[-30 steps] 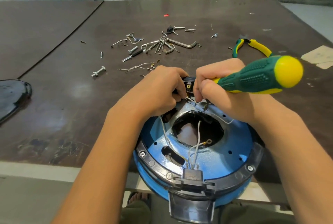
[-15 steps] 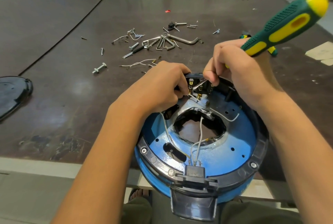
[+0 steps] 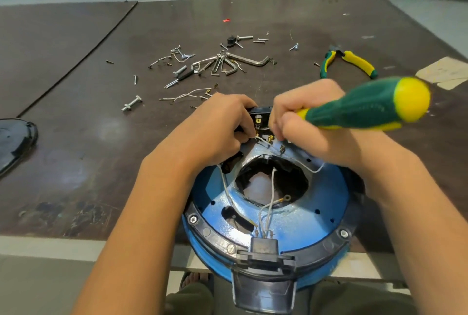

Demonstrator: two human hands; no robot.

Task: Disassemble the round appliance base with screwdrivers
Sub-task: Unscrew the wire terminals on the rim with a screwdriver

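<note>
Blue and round, the appliance base (image 3: 324,200) sits at lower centre of the frame, on the near edge of the brown table (image 3: 76,150). The left hand (image 3: 222,127) curls its fingers round the black terminal block (image 3: 259,118) at the base's far rim. The right hand (image 3: 301,122) grips a green-and-yellow screwdriver (image 3: 364,109), its tip hidden behind the fingers. Pliers (image 3: 347,61) and hex keys (image 3: 250,60) lie beyond.

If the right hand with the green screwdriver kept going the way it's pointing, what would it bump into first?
Probably the black terminal block on the blue base, then the left hand pinching a white wire beside it. Depth is unclear.
</note>
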